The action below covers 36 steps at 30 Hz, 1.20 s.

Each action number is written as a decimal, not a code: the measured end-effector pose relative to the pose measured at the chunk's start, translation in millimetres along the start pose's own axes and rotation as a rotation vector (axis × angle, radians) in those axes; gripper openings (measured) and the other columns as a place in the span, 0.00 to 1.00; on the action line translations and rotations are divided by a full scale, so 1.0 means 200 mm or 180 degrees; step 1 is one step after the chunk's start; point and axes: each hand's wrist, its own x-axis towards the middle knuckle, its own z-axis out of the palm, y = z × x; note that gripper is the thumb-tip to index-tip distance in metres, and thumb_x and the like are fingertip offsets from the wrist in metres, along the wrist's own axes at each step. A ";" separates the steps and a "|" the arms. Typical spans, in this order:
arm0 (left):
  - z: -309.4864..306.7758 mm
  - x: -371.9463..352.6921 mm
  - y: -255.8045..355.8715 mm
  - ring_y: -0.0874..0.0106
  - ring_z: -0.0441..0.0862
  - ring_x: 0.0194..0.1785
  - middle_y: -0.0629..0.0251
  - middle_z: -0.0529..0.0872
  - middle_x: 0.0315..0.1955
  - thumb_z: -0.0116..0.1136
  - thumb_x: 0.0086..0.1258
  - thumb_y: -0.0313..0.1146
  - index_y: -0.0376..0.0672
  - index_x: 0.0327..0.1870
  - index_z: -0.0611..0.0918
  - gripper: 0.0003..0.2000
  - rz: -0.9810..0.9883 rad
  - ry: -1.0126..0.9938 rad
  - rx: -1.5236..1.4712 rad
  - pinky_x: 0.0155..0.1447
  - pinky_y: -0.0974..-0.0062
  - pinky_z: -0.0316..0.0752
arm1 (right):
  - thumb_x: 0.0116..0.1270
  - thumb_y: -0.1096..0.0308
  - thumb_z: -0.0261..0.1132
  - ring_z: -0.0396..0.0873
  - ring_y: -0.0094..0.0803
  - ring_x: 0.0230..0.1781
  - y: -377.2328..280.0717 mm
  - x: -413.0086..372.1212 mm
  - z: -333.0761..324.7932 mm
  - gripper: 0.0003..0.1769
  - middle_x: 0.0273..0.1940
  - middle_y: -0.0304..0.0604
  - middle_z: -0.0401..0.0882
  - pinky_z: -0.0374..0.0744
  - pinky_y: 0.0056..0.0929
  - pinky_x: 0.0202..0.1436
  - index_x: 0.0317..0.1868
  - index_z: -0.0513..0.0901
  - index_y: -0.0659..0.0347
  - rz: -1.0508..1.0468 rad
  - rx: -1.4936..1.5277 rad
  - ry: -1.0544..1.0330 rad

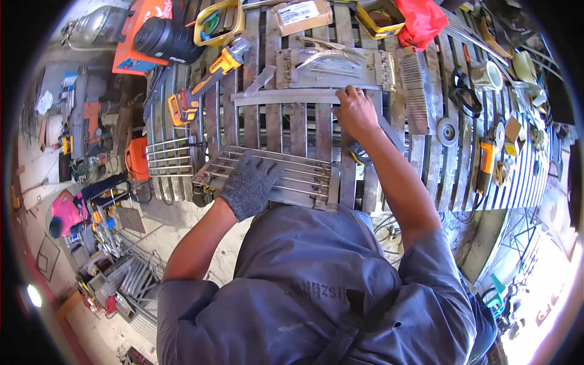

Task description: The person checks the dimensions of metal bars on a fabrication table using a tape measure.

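My left hand [250, 185], in a dark grey knit glove, rests with its fingers spread over a rack of thin metal rods [307, 173] at the bench's near edge. My bare right hand [358, 114] has its fingers bent over the right end of a flat metal bar [286, 97], which lies crosswise on the slatted metal bench [298, 131]. Beyond the bar, locking pliers [328, 50] lie on a metal plate fixture [334, 78]. A tape measure [360, 154] sits below my right forearm, partly hidden by it.
A yellow cordless power tool [226, 62], an orange machine [140, 36] and a yellow bin [199, 33] stand at the back left. To the right are a grinding disc [447, 131], an orange-bodied grinder [487, 159] and a white cup [488, 76]. A cardboard box [303, 17] lies at the back.
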 end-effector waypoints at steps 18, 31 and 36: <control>-0.04 0.11 -0.16 0.44 0.94 0.53 0.48 0.95 0.49 0.67 0.70 0.31 0.46 0.67 0.88 0.22 0.0036 0.0176 -0.0859 0.58 0.43 0.88 | 0.72 0.74 0.80 0.94 0.44 0.48 -0.28 -0.34 -0.60 0.06 0.50 0.48 0.94 0.89 0.41 0.55 0.47 0.94 0.63 0.0179 0.1709 0.0679; 0.05 0.11 -0.17 0.45 0.95 0.48 0.47 0.95 0.44 0.64 0.75 0.33 0.43 0.61 0.87 0.16 0.0344 0.0509 -0.0663 0.52 0.44 0.89 | 0.87 0.55 0.73 0.88 0.38 0.34 -1.05 -1.31 -1.39 0.18 0.41 0.55 0.91 0.86 0.36 0.37 0.54 0.80 0.62 -0.0364 0.0677 0.2702; 0.03 0.11 -0.18 0.47 0.96 0.46 0.47 0.95 0.43 0.62 0.76 0.34 0.41 0.55 0.89 0.12 0.0501 0.0789 -0.0639 0.49 0.46 0.90 | 0.84 0.54 0.76 0.90 0.40 0.35 -1.25 -1.28 -1.33 0.18 0.42 0.52 0.90 0.88 0.39 0.38 0.55 0.78 0.57 -0.0390 0.1291 0.2592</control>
